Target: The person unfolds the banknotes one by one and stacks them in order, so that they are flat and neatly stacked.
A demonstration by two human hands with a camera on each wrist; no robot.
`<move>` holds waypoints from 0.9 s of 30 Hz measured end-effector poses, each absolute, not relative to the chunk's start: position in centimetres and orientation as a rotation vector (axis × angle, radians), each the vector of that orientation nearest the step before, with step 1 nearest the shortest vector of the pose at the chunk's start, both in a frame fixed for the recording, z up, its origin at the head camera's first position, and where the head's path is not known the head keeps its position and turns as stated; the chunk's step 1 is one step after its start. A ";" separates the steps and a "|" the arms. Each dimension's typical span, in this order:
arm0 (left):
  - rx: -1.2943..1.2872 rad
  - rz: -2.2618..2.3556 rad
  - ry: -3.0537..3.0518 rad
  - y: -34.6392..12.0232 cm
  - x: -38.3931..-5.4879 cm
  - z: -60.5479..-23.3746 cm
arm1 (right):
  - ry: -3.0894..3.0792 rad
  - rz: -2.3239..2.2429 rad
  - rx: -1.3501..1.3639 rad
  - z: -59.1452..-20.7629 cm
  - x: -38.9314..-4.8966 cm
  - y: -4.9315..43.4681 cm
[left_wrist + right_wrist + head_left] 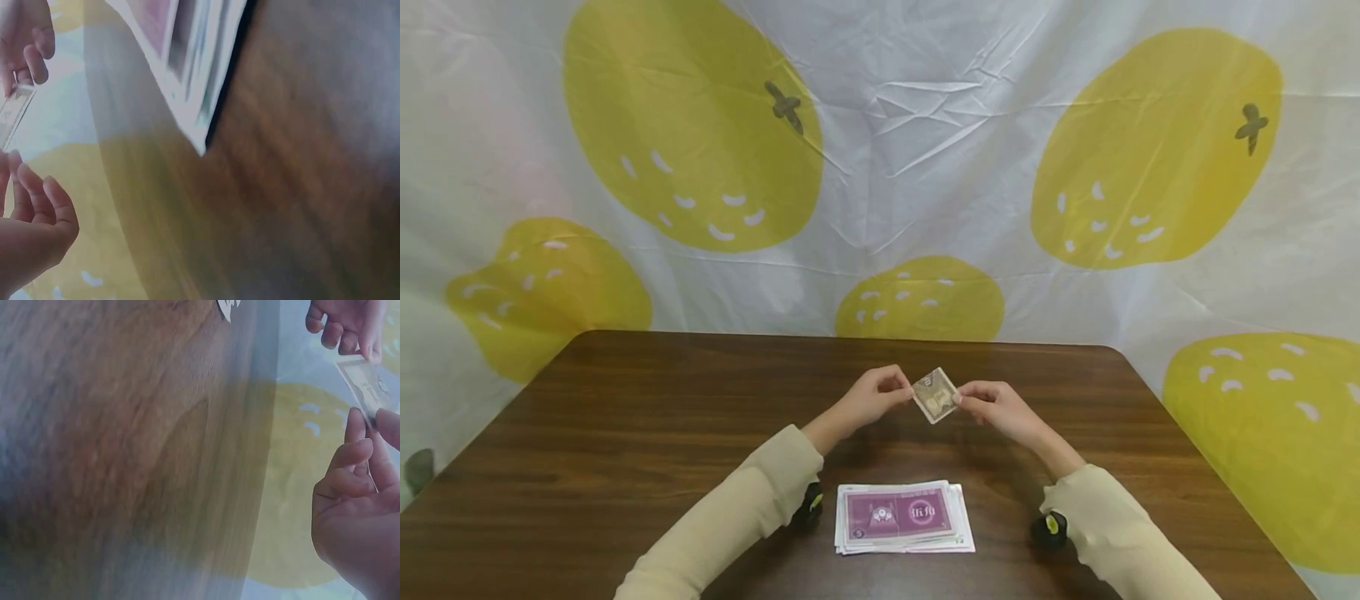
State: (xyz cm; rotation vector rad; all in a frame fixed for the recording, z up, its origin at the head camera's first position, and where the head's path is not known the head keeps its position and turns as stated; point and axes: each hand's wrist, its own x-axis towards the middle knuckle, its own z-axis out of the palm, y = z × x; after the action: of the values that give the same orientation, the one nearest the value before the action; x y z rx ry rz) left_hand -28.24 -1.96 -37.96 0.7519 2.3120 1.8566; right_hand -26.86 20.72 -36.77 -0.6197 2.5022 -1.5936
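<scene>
Between both hands, above the table, a small square of brownish-yellow printed paper [935, 395] like a folded banknote is held cornerwise. My left hand [871, 398] pinches its left corner between thumb and fingertips. The opposite corner is pinched by my right hand [1003, 410]. The right wrist view shows the paper [365, 384] stretched between the two hands, its lower end under the right thumb. Nearer to me lies a stack of banknotes [898, 517], a purple one on top, its edges slightly uneven. Part of that stack [200, 94] also shows, blurred, in the left wrist view.
A dark brown wooden table [662, 433] spreads under the hands. Behind it hangs a white cloth [910, 167] printed with large yellow fruit, reaching down to the table's far edge. A dark wrist device [1049, 529] sits at the right sleeve.
</scene>
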 end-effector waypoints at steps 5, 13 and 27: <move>0.638 1.980 2.196 -1.9 -28.1 -38.7 | 2.483 -1.693 -0.587 -37.4 -27.1 20.8; 0.630 1.886 2.211 -2.3 -27.5 -39.0 | 2.504 -1.691 -0.597 -37.3 -26.8 20.7; 0.885 1.789 2.309 -2.6 -25.2 -36.0 | 2.417 -1.652 -0.796 -37.9 -26.6 20.5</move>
State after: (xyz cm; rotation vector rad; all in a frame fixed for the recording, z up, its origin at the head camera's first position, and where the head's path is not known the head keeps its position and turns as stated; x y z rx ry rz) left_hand -25.21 -2.64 -36.03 0.8849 2.3086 1.7889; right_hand -26.58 20.47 -37.94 -0.7963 2.4173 -1.6521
